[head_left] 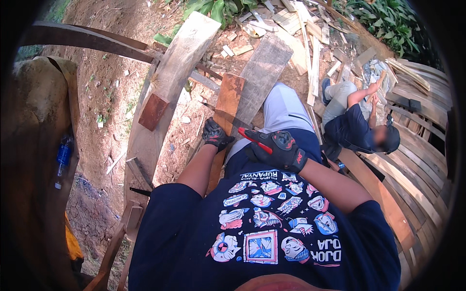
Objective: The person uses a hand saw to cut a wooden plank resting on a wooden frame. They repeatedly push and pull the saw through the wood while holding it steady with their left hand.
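Note:
My right hand (279, 149), in a black and red work glove, is closed round the red handle of a hand saw (256, 138). The saw's narrow, dark blade slants up and left across a reddish-brown wooden board (228, 101). On that same board, just below the blade, my gloved left hand (217, 135) is closed on its edge; part of its grip is hidden. The board runs from in front of my waist outward, its far end by a weathered grey plank (267, 63). Whether the teeth have cut into the wood cannot be made out.
A long pale plank (182, 53) stretches along my left, with a short reddish-brown block (154, 111) on it. To the right, another person (359, 111) crouches beside stacked boards (417, 169). Scrap wood (291, 22) litters the ground ahead. A blue-labelled bottle (63, 156) is at far left.

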Demonstrator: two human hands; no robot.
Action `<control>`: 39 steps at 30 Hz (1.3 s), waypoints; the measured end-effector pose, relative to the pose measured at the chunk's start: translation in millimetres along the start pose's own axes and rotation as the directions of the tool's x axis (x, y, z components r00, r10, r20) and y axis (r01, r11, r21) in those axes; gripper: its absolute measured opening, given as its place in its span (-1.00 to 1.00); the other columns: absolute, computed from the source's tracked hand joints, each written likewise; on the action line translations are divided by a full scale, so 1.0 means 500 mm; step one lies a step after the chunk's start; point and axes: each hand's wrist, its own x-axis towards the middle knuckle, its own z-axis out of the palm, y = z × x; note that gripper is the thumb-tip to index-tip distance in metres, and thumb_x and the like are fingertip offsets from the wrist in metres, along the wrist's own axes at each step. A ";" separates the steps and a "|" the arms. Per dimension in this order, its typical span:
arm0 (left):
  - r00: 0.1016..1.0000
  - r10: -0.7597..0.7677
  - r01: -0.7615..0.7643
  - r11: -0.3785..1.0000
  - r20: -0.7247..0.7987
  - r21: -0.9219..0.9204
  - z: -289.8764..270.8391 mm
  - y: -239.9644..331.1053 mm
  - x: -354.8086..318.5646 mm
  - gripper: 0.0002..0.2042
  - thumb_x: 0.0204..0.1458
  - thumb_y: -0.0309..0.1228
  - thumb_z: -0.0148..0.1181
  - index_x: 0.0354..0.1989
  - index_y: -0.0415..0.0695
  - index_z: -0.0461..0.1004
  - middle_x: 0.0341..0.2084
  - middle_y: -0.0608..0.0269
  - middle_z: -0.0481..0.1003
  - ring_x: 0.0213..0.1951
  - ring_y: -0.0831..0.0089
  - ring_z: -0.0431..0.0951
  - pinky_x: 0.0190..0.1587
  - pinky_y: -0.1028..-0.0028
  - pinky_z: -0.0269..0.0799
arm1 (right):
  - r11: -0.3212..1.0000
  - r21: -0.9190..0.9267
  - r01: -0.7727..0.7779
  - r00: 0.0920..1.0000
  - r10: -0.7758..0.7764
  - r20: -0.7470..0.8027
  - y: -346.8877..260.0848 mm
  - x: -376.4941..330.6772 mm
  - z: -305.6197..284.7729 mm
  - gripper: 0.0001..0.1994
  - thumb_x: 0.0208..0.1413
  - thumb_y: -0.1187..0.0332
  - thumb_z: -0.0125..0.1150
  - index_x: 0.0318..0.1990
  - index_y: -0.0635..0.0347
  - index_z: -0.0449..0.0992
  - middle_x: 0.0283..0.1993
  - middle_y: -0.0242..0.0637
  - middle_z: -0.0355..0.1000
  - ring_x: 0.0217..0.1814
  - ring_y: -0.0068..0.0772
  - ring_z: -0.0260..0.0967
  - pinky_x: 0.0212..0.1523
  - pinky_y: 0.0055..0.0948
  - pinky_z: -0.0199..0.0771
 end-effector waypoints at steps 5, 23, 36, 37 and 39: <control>0.997 0.043 -0.041 0.999 -0.057 0.029 0.042 -0.028 0.034 0.52 -0.23 0.17 0.71 0.65 -0.29 -0.39 0.64 -0.28 -0.19 0.67 -0.18 -0.19 0.66 -0.05 -0.15 | 0.999 0.014 -0.034 0.998 0.033 0.061 -0.009 0.012 -0.016 -0.42 0.30 0.11 0.29 0.48 -0.23 0.45 -0.31 -0.16 0.61 -0.32 -0.06 0.64 -0.27 -0.09 0.61; 0.994 0.066 -0.063 0.997 -0.086 0.033 0.063 -0.037 0.041 0.50 -0.20 0.27 0.62 0.66 -0.28 -0.37 0.64 -0.29 -0.20 0.67 -0.20 -0.20 0.66 -0.10 -0.18 | 0.998 -0.012 0.067 0.996 -0.066 0.064 0.018 0.072 -0.008 -0.41 0.28 0.17 0.31 0.47 -0.09 0.46 -0.33 -0.13 0.62 -0.39 -0.04 0.62 -0.33 -0.06 0.59; 0.937 0.202 -0.154 0.971 -0.284 0.183 0.154 -0.074 0.067 0.07 0.11 0.33 0.23 0.68 0.00 -0.02 0.60 -0.35 -0.06 0.62 -0.24 -0.08 0.63 -0.09 -0.19 | 1.000 -0.020 0.016 0.969 -0.010 0.245 0.079 0.243 0.142 -0.44 0.36 0.14 0.14 0.50 -0.10 0.42 0.02 -0.09 0.68 -0.07 0.05 0.68 -0.07 -0.05 0.69; 0.968 0.150 -0.126 0.984 -0.201 0.129 0.126 -0.055 0.046 0.11 0.11 0.34 0.22 0.69 -0.07 -0.09 0.62 -0.34 -0.10 0.64 -0.23 -0.11 0.64 -0.10 -0.21 | 0.999 -0.021 0.024 0.963 -0.018 0.269 0.089 0.253 0.163 -0.44 0.36 0.14 0.14 0.50 -0.11 0.41 0.04 -0.09 0.68 -0.05 0.04 0.69 -0.06 -0.06 0.69; 0.997 0.065 -0.064 0.997 -0.035 0.042 0.000 0.012 -0.006 0.20 0.11 0.36 0.21 0.69 -0.21 -0.22 0.66 -0.32 -0.19 0.67 -0.21 -0.19 0.65 -0.12 -0.24 | 1.000 0.007 0.015 0.967 -0.017 0.254 0.111 0.310 0.215 -0.44 0.36 0.14 0.14 0.49 -0.12 0.42 0.04 -0.06 0.68 -0.03 0.05 0.69 -0.05 -0.03 0.69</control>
